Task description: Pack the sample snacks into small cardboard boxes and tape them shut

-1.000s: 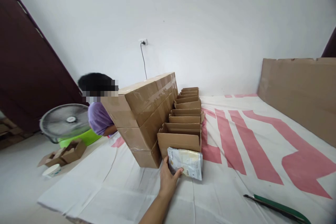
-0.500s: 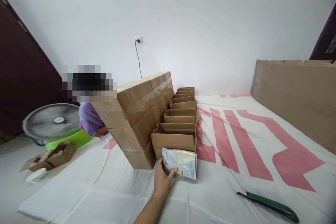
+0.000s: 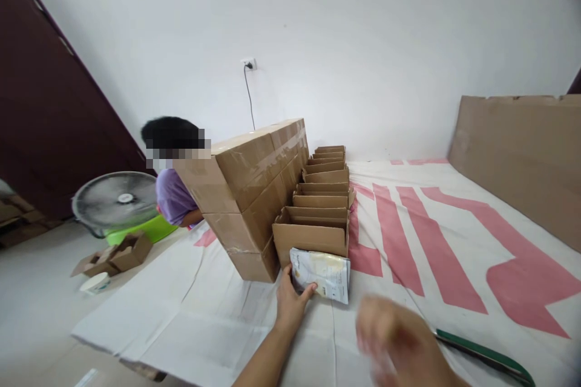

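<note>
A silvery-white printed pouch (image 3: 322, 275) leans upright against the front of the nearest open cardboard box (image 3: 311, 236). My left hand (image 3: 293, 302) grips the pouch by its lower left edge, with the thumb in front and the fingers around the side. My right hand (image 3: 394, 332) is smeared by motion, right of the pouch and apart from it; whether it holds anything does not show. Just beyond it lies a green-handled cutter (image 3: 485, 354) on the cloth, its left end partly behind the hand.
Several open boxes run in a row to the wall beside a stack of taped cartons (image 3: 258, 205). A co-worker in a purple sleeve (image 3: 175, 196) sits behind the stack. At left are a fan (image 3: 115, 199) and small boxes (image 3: 129, 251); at right, a large cardboard panel (image 3: 517, 157).
My right hand has come into view from below, right of the pouch. My left hand keeps its hold on the pouch. The whole view has shifted slightly.
</note>
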Available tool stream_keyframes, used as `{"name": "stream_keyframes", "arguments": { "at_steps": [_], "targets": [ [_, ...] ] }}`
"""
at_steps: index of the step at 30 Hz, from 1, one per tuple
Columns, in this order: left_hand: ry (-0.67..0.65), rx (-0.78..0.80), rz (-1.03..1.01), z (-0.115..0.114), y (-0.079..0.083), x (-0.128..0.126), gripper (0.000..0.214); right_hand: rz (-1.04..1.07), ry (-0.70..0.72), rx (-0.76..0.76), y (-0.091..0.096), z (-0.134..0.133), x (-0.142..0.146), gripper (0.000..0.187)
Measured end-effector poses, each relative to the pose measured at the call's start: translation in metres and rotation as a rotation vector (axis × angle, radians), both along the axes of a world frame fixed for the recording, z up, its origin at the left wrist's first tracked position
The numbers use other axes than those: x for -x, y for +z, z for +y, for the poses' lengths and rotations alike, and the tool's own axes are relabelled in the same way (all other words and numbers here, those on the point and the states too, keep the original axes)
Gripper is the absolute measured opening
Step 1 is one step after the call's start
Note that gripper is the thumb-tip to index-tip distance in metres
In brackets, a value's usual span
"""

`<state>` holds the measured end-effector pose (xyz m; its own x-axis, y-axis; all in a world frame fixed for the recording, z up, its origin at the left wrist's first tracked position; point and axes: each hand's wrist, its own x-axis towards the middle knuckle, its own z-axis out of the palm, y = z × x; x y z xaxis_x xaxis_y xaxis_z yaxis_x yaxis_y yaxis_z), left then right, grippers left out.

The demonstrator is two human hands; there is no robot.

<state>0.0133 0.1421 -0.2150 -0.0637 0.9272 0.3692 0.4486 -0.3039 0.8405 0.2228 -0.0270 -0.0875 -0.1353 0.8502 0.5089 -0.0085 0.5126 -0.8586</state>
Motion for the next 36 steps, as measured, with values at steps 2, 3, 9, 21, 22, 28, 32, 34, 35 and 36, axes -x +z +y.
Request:
{"name": "stream_keyframes", "arguments": {
  "at_steps": [2, 3, 9, 21, 22, 28, 32, 34, 35, 36],
  "targets": [
    [-0.004, 0.006, -0.001, 0.000, 0.000, 0.000, 0.071, 0.071, -0.173, 0.206, -0.014, 0.037, -0.004, 0.007],
    [-0.008, 0.009, -0.002, 0.000, 0.000, 0.000, 0.070, 0.115, -0.288, 0.296, -0.023, 0.053, -0.007, 0.013],
    [-0.001, 0.026, -0.017, -0.002, 0.005, -0.001, 0.060, 0.170, -0.426, 0.373, -0.077, 0.085, -0.019, 0.027],
    [0.187, -0.067, -0.048, -0.010, 0.010, 0.004, 0.074, 0.154, -0.527, 0.364, -0.122, 0.086, -0.024, 0.032],
    [0.205, -0.122, -0.005, -0.012, 0.011, 0.004, 0.074, 0.143, -0.531, 0.362, -0.123, 0.086, -0.024, 0.032],
    [0.086, -0.355, 0.356, -0.027, 0.019, -0.004, 0.052, 0.050, -0.548, 0.355, -0.130, 0.086, -0.023, 0.037],
    [0.087, -0.306, 0.373, -0.029, 0.018, -0.007, 0.053, -0.033, -0.601, 0.351, -0.136, 0.084, -0.016, 0.049],
    [0.080, -0.316, 0.364, -0.028, 0.017, -0.007, 0.053, -0.098, -0.639, 0.345, -0.137, 0.086, -0.011, 0.062],
    [0.074, -0.322, 0.359, -0.028, 0.016, -0.007, 0.053, -0.155, -0.648, 0.349, -0.136, 0.088, -0.009, 0.069],
    [0.068, -0.325, 0.352, -0.028, 0.015, -0.007, 0.053, -0.225, -0.642, 0.361, -0.135, 0.092, -0.008, 0.075]
  ]
}}
